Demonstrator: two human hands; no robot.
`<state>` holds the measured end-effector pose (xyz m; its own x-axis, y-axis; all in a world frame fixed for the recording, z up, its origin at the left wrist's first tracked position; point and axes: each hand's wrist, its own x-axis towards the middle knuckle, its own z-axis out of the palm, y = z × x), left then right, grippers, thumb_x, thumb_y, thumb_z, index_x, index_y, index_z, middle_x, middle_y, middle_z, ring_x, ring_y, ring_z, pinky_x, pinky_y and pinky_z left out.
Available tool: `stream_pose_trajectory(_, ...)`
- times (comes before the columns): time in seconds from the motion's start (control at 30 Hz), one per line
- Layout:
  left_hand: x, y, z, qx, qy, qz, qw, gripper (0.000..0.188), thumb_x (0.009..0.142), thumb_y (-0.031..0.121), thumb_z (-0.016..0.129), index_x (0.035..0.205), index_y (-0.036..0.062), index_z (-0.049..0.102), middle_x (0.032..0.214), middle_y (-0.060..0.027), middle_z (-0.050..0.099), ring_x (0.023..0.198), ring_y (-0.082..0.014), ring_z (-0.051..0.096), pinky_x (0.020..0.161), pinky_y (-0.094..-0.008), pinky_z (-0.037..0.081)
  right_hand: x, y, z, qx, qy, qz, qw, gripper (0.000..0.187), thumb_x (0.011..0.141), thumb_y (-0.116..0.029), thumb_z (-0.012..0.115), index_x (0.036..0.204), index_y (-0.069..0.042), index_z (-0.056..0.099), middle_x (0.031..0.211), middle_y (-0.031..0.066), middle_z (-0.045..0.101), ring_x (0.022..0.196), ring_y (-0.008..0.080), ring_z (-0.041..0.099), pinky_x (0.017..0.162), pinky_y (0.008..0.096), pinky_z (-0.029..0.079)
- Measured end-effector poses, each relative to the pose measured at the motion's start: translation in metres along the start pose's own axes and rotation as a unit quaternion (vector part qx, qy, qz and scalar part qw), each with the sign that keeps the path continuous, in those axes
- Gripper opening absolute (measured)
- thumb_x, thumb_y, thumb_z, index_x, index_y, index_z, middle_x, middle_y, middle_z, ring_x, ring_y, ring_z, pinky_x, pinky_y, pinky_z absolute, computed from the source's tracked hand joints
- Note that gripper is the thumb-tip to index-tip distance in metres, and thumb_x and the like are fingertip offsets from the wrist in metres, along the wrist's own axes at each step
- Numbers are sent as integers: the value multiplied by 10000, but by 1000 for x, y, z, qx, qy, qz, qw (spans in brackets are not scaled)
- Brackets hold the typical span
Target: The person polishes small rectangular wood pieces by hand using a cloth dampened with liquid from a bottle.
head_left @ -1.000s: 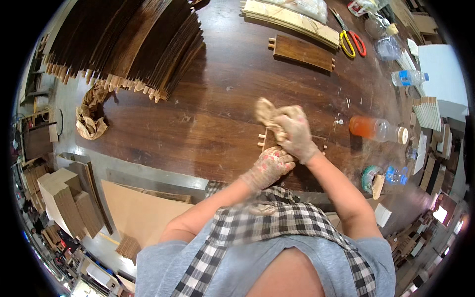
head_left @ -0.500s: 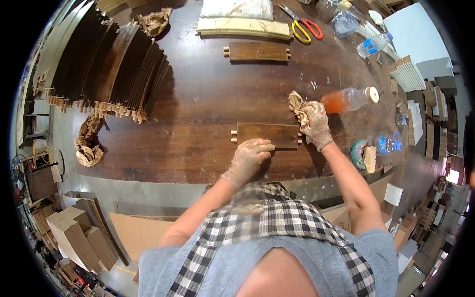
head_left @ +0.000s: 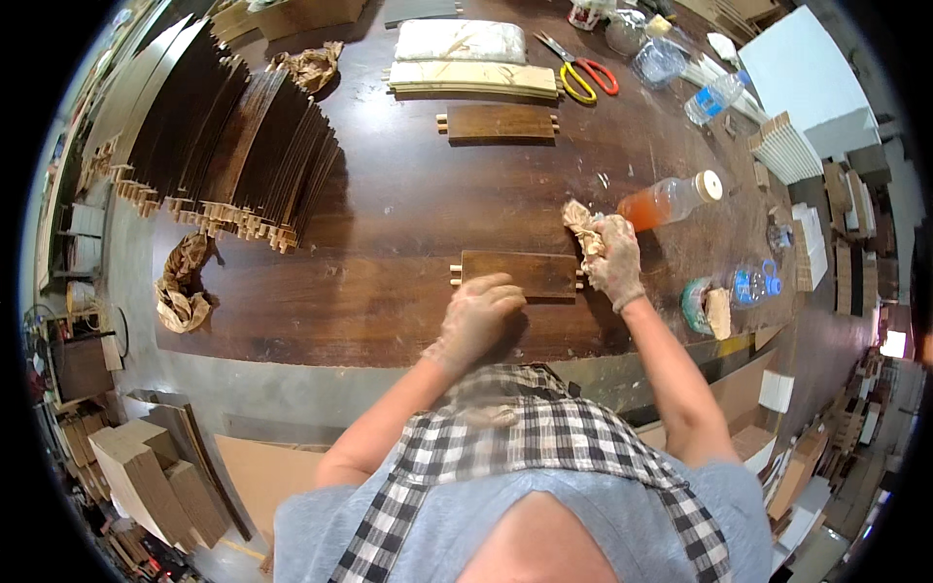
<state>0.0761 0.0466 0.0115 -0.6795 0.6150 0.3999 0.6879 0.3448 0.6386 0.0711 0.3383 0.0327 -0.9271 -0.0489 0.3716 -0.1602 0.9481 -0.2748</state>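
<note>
A brown wooden board (head_left: 535,273) with short dowel pegs at both ends lies on the dark table in front of me. My left hand (head_left: 478,316), in a thin stained glove, grips its near edge toward the left, fingers together over the top; the thumb is hidden. Just off the board's right end, my right hand (head_left: 614,260), gloved too, is closed round a wad of crumpled brown paper or cloth (head_left: 580,223). Beyond that hand a clear bottle of orange-red liquid (head_left: 646,207) lies on its side. A similar pegged board (head_left: 501,123) rests farther back.
Many dark pegged boards (head_left: 219,136) stand packed at the left, with a crumpled brown wad (head_left: 185,301) nearby. Scissors (head_left: 583,76) and pale boards (head_left: 476,78) are at the back. A cut-open container (head_left: 697,306) and a blue-labelled bottle (head_left: 748,287) stand at the right.
My left hand has drawn slightly left along the board, its fingers more bunched. My right hand still holds the wad beside the board's right end. The whole view has shifted a little.
</note>
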Motion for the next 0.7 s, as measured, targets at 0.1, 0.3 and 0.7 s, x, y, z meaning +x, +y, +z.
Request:
stream_pose_trajectory(0.1, 0, 4, -28, 100, 34, -71, 992, 711, 787, 241, 826, 1418, 78, 542, 1412, -140, 582, 1343, -365, 500, 1136, -509, 376, 22, -58, -11, 157, 41, 29, 986, 260, 829, -237, 743, 1020, -85, 655, 955, 108, 624, 897, 283, 590, 835, 415, 488)
stream_pose_trajectory(0.3, -3, -22, -21, 66, -17, -151, 986, 948, 760, 361, 850, 1533, 50, 399, 1450, -159, 537, 1358, -377, 479, 1131, -504, 385, -10, -79, 35, 7, 7, 12, 1000, 217, 800, -184, 747, 986, -92, 686, 1054, 105, 652, 1023, 302, 586, 891, 435, 467)
stream_pose_trajectory(0.7, 4, -20, -21, 17, -33, -163, 986, 1036, 743, 376, 869, 1563, 24, 342, 1362, -171, 578, 1319, -378, 497, 1106, -494, 402, 3, -90, 55, -32, 21, 41, 998, 220, 735, -141, 664, 954, -117, 680, 1056, 100, 609, 1002, 302, 548, 846, 463, 437)
